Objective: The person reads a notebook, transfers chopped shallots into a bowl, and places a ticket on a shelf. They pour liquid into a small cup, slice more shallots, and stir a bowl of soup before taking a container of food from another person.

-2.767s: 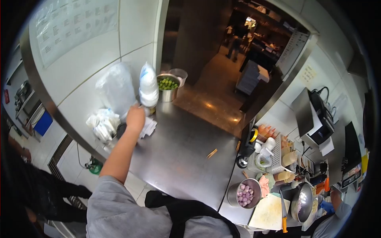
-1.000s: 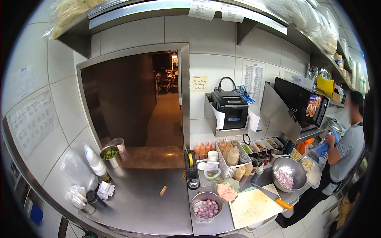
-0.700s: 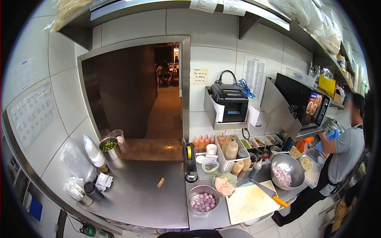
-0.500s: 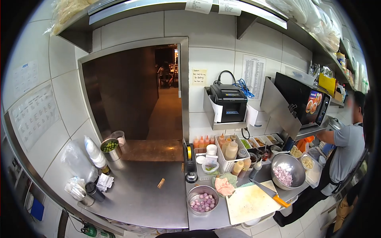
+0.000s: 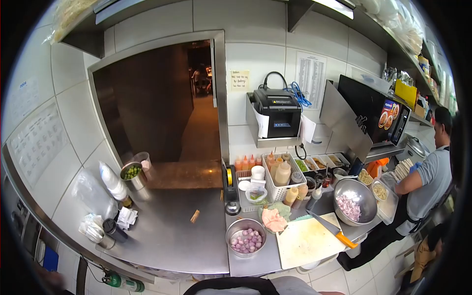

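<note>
At the dark lower left edge a blurred shape, seemingly my left hand [image 5: 53, 281], hangs low beside the counter; its fingers are smeared. My right hand is out of view. In front of me a steel bowl holds peeled shallots [image 5: 247, 240]. Beside it lies a white cutting board [image 5: 306, 242], with an orange-handled knife [image 5: 339, 234] across its right side. Chopped shallots [image 5: 349, 208] fill part of a larger steel bowl [image 5: 369, 198]. A pink cloth [image 5: 273, 220] rests behind the board.
Sauce bottles [image 5: 282, 173] stand in a white basket. A clothes peg-like wooden piece [image 5: 195, 216] lies on the left steel counter [image 5: 167, 246]. A black printer [image 5: 278, 114] hangs on the wall. On the right a co-worker [image 5: 430, 182] stands at the counter; a green cylinder [image 5: 120, 281] is below left.
My view has tilted down and shifted slightly, showing more of my torso. A blurred shape has appeared at lower left. The co-worker's arm has lowered towards the counter. Bowls, board and knife stay put.
</note>
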### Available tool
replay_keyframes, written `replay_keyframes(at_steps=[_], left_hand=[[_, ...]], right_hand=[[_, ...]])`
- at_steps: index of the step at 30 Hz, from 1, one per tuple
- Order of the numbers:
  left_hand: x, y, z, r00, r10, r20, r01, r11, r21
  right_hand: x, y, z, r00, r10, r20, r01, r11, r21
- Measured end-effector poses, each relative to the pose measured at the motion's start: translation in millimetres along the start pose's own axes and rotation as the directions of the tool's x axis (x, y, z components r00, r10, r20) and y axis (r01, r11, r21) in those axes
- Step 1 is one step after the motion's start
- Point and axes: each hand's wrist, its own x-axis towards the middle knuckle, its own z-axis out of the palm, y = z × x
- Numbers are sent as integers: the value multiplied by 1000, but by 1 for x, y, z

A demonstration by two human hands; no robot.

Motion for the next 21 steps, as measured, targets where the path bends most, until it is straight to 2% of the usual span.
replay_keyframes(at_steps=[3,6,7,8,9,11,13,15,16,18,19,21], left_hand=[[-6,-9,-1,998,-34,43,37,998,-57],[-4,-22,-4,993,-55,103,67,992,-111],[-9,-24,1,987,-110,117,127,979,-157],[13,-51,-8,974,-157,161,191,956,-223],[34,-58,-11,961,-187,205,241,928,-283],[49,-49,-10,974,-24,227,42,996,-74],[71,-48,-10,961,-63,268,101,986,-133],[99,-43,-11,958,-133,254,125,991,48],[113,-36,-12,956,-142,258,132,990,54],[142,-14,-12,925,77,372,-164,964,208],[154,0,-13,921,74,382,-166,962,215],[174,35,-15,890,174,421,-317,901,298]], right_hand=[[0,8,5,1000,-5,31,4,999,47],[44,-20,-7,997,67,49,-78,959,273],[62,-33,-5,989,115,93,-140,931,338],[79,-19,5,999,27,39,-41,889,457],[104,-5,8,984,-87,153,29,939,343],[126,4,14,970,33,241,-155,848,506],[154,7,18,968,46,246,-151,890,431],[173,-21,12,962,-6,272,-35,989,145],[183,-38,10,956,10,292,-20,999,29],[202,-68,14,979,5,202,-8,1000,12],[211,-78,14,986,-18,164,21,1000,-16],[223,-97,9,986,-39,160,36,999,19]])
